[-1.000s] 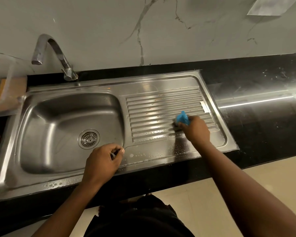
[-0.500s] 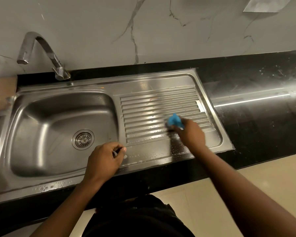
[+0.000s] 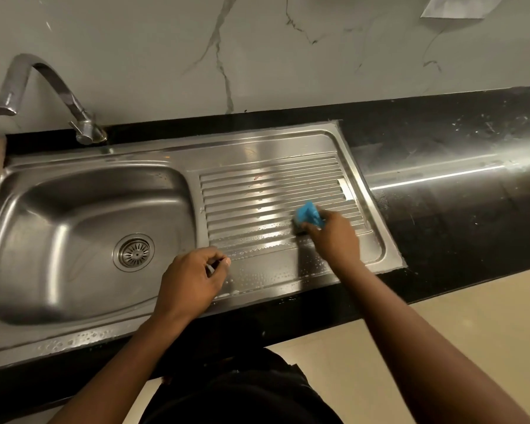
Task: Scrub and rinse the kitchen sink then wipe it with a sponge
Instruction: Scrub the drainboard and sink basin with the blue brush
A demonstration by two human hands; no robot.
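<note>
**Scrubbing the drainboard ribs: sponge under the right hand**

The steel sink (image 3: 172, 151) is set into a black desk (image 3: 456, 166), with its basin (image 3: 74, 215) to the left and its ribbed drainboard (image 3: 257, 191) to the right. The right hand (image 3: 334, 237) has its fingers curled round a blue sponge (image 3: 309, 213). It presses the sponge's dark underside onto the nearer ribs, toward the drainboard's right end. Only the sponge's upper left part shows beyond the fingertips; the rest is hidden under the hand.

The left hand (image 3: 190, 283) rests on the front strip of the sink, at the near left corner of the drainboard, with its fingers curled in. A small dark shape shows between thumb and forefinger, but whether the hand holds anything cannot be told.

Droplets (image 3: 266, 276) bead on the flat near strip, while the farther ribs look dry and bear faint reddish marks. The tap (image 3: 43, 90) runs no water.

The step in hand appears to be the scrub, with rinse and final wipe yet to come. The next move probably calls for strokes along the ribs, worked toward the far edge. Pressure should be firm enough to reach the grooves.
</note>
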